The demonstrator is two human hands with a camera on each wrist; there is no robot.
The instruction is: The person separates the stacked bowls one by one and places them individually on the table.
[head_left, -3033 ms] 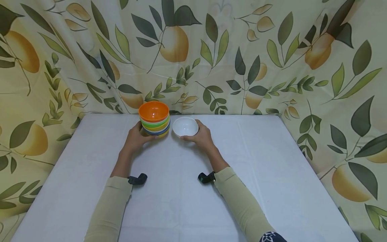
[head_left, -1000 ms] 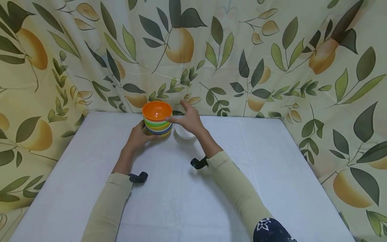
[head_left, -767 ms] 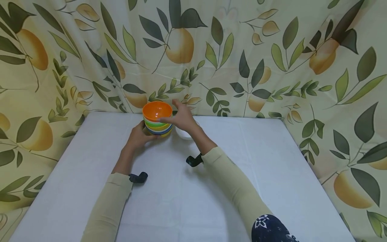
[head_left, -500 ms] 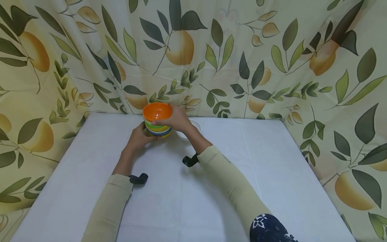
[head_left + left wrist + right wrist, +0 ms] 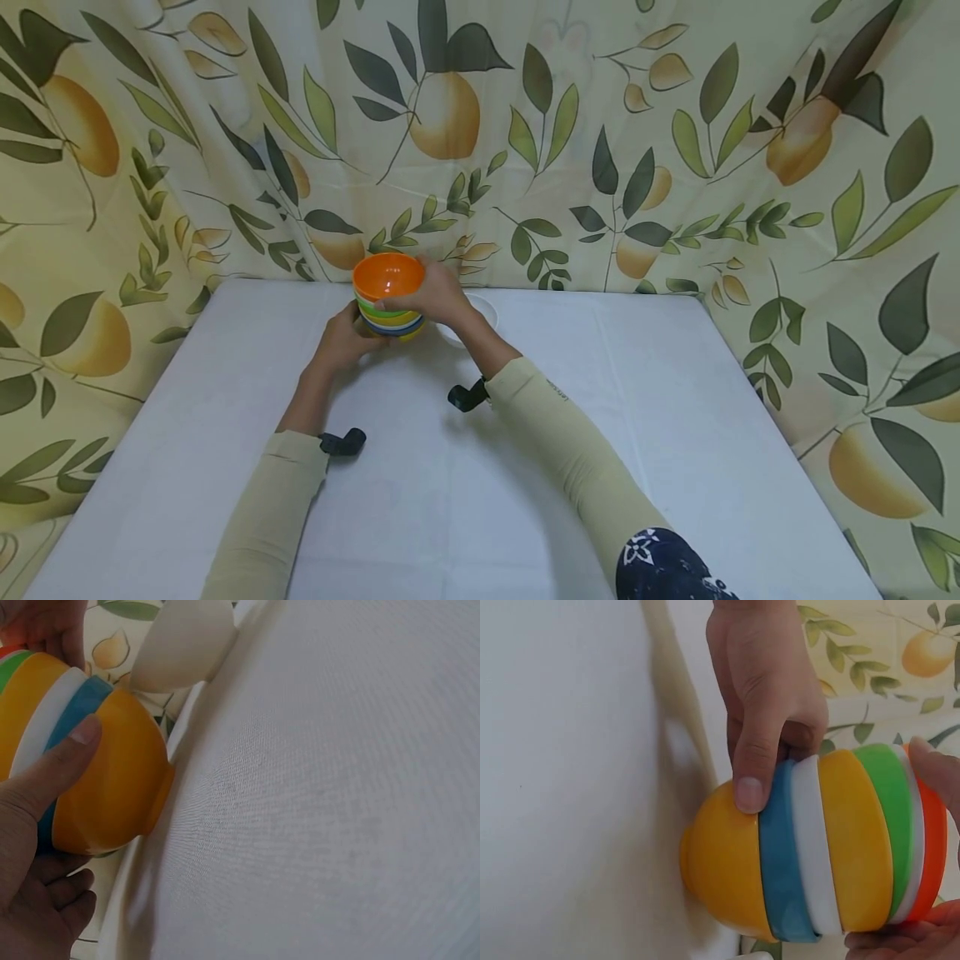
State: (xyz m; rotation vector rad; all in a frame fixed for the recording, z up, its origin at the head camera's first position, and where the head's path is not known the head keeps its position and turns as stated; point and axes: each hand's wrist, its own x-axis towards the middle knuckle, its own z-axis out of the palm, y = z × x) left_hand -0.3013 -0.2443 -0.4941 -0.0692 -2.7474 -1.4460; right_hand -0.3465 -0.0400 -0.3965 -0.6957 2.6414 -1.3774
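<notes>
Holding the stack (image 5: pixel 832 847) with both hands. Left hand (image 5: pixel 341 342): fingers wrapped low, thumb on the seam between bottom yellow bowl (image 5: pixel 720 862) and blue bowl (image 5: pixel 784 855). Right hand (image 5: pixel 438 293): fingers round the top, thumb on the near side, gripping the orange bowl (image 5: pixel 385 277) at least. Can't tell if bowls right below it are pinched too.

Going up from the left thumb: bottom yellow, blue, nested white bowl (image 5: pixel 816 847), upper yellow bowl (image 5: pixel 857 844), green bowl (image 5: pixel 889 817), thin pale bowl (image 5: pixel 913 825), then orange between the right fingers. All nested; lower insides hidden. Only bare orange wall shows inside the top one. Loose white bowl (image 5: pixel 487 311) stands upright on the worktop (image 5: pixel 420 492), just beside the stack, partly behind the right wrist, so its inside is only part visible.

My take: brace low with the left fingers so the base can't rock. Pinch only the top wall with the right; a thumb riding down onto green could drag several along. Any lift works best straight up, since tilted nested walls likely bind. Watch right wrist clearance over the loose one.
</notes>
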